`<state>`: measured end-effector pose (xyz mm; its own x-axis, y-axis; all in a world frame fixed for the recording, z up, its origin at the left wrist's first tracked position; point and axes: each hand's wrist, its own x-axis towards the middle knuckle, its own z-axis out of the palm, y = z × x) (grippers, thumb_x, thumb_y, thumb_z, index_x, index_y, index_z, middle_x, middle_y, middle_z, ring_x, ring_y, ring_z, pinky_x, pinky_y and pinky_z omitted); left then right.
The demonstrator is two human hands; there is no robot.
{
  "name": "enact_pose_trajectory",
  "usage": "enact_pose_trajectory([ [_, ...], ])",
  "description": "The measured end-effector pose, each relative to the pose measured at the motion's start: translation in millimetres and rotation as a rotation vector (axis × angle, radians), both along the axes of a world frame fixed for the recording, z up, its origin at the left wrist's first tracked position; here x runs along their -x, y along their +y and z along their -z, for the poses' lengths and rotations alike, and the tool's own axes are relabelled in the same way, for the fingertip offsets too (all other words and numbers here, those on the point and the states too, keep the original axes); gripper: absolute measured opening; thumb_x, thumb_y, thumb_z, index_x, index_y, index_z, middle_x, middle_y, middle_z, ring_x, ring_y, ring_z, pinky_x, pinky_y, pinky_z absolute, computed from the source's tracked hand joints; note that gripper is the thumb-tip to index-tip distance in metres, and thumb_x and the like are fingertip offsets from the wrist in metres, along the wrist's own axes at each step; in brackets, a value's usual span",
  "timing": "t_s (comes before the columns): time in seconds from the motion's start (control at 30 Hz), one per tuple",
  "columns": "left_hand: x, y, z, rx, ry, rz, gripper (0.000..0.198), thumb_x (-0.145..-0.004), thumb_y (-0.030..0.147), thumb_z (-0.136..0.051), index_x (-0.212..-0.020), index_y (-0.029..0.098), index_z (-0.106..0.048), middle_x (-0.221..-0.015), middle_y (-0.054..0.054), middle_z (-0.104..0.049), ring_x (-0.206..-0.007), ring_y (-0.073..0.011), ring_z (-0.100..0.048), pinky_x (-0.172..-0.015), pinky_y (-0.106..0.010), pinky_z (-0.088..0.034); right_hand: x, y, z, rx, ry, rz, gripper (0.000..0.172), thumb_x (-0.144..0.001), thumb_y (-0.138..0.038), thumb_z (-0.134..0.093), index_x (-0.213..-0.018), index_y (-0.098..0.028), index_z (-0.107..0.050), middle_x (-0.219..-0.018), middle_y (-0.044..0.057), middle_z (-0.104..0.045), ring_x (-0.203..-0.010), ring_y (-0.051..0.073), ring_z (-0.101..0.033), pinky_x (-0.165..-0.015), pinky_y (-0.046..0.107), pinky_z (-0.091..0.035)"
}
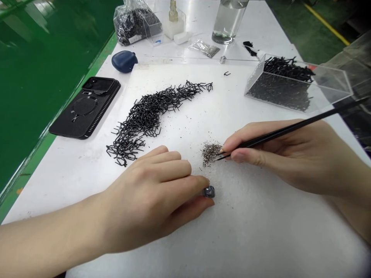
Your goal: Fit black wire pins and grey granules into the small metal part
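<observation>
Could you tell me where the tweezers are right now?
In the head view, the black tweezers sit in the right hand, their tips at the grey grit pile.

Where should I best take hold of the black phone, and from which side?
Pinch the black phone by its long ribbed edges, from above, away from the camera bump: it lies flat, back up, so those edges are free.

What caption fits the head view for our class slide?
Right hand with black tweezers at grey grit; left hand pinching a small metal piece.
</observation>
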<state>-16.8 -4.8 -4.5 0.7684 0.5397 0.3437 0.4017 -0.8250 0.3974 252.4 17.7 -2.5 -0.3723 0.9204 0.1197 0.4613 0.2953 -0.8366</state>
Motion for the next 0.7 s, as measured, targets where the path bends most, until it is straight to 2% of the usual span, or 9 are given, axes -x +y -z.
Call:
enact_pose_trajectory([
  [0.7,-1.6,-0.6,-3.4,-0.005,0.004,-0.016,0.011,-0.101,0.023,-0.07,-0.097,0.015,-0.077,-0.067,0.005,-0.048,-0.064,-0.0138,-0.045,-0.064,-0.031,-0.041,-0.1,1.9,-1.4,-0.007,-0.004,0.0,0.004,-0.086,-0.035,-0.086,-0.09,-0.034,-0.086,-0.089,-0.005,-0.085,-0.082,0.018,-0.08,-0.076,0.028,-0.068],
])
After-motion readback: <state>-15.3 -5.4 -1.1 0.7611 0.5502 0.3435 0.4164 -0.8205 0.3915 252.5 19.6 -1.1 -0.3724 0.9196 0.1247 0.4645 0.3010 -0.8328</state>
